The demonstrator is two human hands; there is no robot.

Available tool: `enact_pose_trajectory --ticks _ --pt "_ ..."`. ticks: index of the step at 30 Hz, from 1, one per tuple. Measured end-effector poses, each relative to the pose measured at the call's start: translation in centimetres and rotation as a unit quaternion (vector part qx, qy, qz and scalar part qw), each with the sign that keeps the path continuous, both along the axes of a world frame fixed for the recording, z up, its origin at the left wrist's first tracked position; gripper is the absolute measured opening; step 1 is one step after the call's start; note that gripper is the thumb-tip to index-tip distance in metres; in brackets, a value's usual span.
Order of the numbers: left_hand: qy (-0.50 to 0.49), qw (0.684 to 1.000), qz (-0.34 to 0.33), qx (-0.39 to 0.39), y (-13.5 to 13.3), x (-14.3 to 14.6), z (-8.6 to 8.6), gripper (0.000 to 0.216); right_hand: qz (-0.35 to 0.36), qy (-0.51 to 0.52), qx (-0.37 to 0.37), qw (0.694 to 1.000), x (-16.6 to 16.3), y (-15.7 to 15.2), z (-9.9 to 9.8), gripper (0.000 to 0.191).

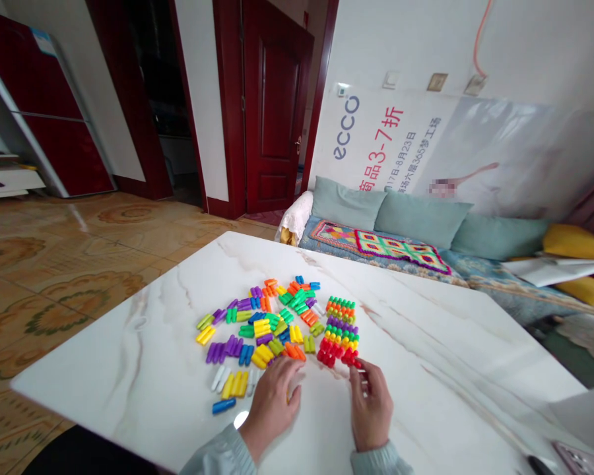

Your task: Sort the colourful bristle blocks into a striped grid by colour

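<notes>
Loose plastic pieces, each like several small rounded rods joined side by side, lie scattered on the table in purple, yellow, green, blue, orange and white. To their right, a block of knobbly rows stands in bands of green, orange, purple, yellow and red. My right hand pinches a red piece at the block's near right corner; its fingers partly cover it. My left hand is bent with thumb and fingers apart, its fingertips beside an orange piece. Whether they touch it is unclear.
The white marble-patterned table reaches well past both hands. A blue piece lies near my left wrist. A phone and a dark object rest at the near right corner. A sofa stands beyond.
</notes>
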State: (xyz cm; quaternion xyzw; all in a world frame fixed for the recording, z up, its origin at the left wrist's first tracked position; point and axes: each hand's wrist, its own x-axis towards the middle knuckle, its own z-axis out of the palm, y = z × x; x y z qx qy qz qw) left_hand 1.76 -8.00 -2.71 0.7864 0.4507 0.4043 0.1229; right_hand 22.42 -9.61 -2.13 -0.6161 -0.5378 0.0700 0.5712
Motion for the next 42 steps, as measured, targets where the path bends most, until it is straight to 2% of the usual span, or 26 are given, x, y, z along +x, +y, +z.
enact_pose_trajectory --ticks 4,9,18,22,24,26,28,30,35,42 --pt "-0.001 1.0 0.002 0.005 0.3 0.0 -0.1 0.043 0.001 -0.082 -0.069 0.994 1.8 0.4 -0.7 0.045" --pt "-0.002 1.0 -0.001 0.005 0.3 -0.1 -0.2 0.041 -0.032 -0.148 -0.123 0.981 1.4 0.8 -0.9 0.051" --pt "0.001 1.0 -0.001 -0.004 0.3 0.0 -0.4 0.041 -0.035 -0.165 -0.11 0.979 1.4 0.8 -1.1 0.055" --pt "-0.002 1.0 -0.002 -0.002 0.3 0.0 -0.4 0.041 -0.045 -0.117 -0.057 0.99 0.9 0.3 -0.5 0.046" --pt "-0.006 1.0 -0.003 -0.003 0.2 0.0 -0.3 0.039 -0.016 -0.089 -0.026 0.996 -0.2 -0.1 0.2 0.037" --pt "-0.008 1.0 -0.004 -0.01 0.1 0.1 -0.1 0.034 0.077 -0.082 -0.022 0.993 -2.0 -0.4 0.8 0.03" --pt "-0.009 1.0 -0.006 -0.022 0.1 0.1 0.0 0.029 0.184 -0.098 -0.06 0.976 -4.2 -0.5 1.2 0.032" --pt "-0.007 0.999 -0.01 -0.031 0.1 0.1 0.0 0.027 0.226 -0.111 -0.103 0.962 -6.2 -0.4 1.1 0.039" --pt "-0.006 1.0 0.006 -0.011 0.5 0.0 -0.6 0.027 0.238 -0.055 -0.153 0.957 -8.8 0.1 0.1 0.043" --pt "0.0 1.0 0.005 -0.002 0.7 0.0 -0.9 0.027 0.25 -0.004 -0.156 0.955 -8.5 0.4 -0.3 0.042"
